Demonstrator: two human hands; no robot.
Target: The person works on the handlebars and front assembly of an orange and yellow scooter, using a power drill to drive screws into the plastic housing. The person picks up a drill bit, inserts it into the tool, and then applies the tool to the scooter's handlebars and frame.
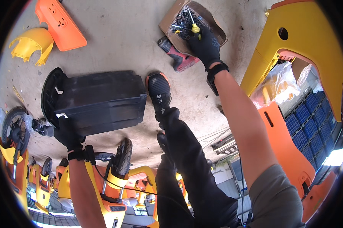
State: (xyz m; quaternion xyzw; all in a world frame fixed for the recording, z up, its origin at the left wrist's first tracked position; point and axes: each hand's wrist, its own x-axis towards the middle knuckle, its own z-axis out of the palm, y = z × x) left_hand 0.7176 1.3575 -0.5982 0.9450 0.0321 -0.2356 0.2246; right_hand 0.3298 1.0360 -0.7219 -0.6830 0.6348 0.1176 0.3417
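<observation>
My right hand (205, 45), in a black glove, is over the near edge of an open cardboard box (167, 23). Its fingers are closed on a screwdriver (195, 28) with a yellow handle, and the metal shaft points away from me. Many small dark screws or fasteners (183, 19) fill the box. On the left, a black plastic bin (103, 100) lies on its side, with its wide rim (48, 95) to the left. My left hand (68, 133), also gloved in black, holds the bin near that rim; the bin partly hides its fingertips.
A red and black power drill (179, 57) lies beside the box. Orange (61, 24) and yellow (34, 43) plastic parts lie at the far left. A large yellow body panel (268, 47) stands at right. Several yellow-orange scooters (116, 178) are behind my legs. My shoe (158, 89) is beside the bin.
</observation>
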